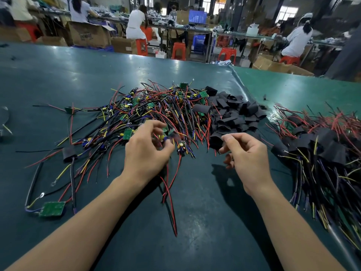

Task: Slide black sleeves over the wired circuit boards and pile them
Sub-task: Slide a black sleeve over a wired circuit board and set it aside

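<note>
Inside left grip (156, 141): wired board (169, 136).

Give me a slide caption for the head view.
Left hand grips a wired board from the heap; right hand reaches toward black sleeves.

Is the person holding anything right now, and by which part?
The left hand grips a wired circuit board from the heap, fingers curled round the board end, its red wires hanging below. The right hand is loosely curled by the black sleeves, holding nothing.
</note>
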`<state>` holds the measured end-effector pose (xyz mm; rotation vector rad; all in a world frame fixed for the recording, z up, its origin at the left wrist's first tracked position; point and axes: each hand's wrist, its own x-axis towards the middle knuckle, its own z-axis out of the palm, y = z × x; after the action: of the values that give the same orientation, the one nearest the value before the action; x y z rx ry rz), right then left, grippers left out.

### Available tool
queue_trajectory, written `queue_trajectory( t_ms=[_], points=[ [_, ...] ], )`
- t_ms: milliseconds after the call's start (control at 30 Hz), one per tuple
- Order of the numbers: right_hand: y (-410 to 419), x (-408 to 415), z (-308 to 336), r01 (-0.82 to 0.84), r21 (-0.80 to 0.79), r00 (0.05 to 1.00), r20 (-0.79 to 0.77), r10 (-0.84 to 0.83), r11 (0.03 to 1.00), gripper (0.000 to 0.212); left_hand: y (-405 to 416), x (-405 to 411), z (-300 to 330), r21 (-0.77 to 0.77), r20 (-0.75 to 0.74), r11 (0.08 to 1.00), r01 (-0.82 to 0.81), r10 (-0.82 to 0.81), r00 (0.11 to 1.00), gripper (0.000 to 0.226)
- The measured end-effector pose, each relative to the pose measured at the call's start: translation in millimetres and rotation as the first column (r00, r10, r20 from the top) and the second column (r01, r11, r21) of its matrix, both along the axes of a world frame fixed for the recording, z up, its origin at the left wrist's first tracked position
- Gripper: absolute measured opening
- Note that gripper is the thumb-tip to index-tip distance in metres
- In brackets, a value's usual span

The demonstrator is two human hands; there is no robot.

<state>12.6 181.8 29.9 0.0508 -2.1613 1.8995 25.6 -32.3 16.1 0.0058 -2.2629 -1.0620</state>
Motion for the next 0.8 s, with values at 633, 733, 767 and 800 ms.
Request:
queue_trajectory(
  t_ms=[633, 733, 767, 800],
  points=[
    [0, -2, -1, -0.028, -0.035, 0.999, 0.034, 0.029, 0.999, 0.016, -7, -6, 16, 0.924, -0.04, 0.359, 0.131, -0.25, 0.967, 0.025],
    [-1, -1, -2, -0.038, -0.018, 0.999, 0.037, 0.039, 0.999, 0.016, -3, -1, 14, 0.77, -0.087, 0.592, 0.237, -0.269, 0.959, 0.034],
    [-1, -1, -2, -0.042, -0.012, 0.998, 0.036, 0.042, 0.999, 0.015, 0, 1, 13, 0.744, -0.106, 0.607, 0.28, -0.306, 0.946, 0.037],
    [-1, -2, -3, -0.044, -0.007, 0.998, 0.036, 0.044, 0.999, 0.015, 3, 3, 13, 0.739, -0.121, 0.594, 0.316, -0.344, 0.931, 0.041]
  ],
)
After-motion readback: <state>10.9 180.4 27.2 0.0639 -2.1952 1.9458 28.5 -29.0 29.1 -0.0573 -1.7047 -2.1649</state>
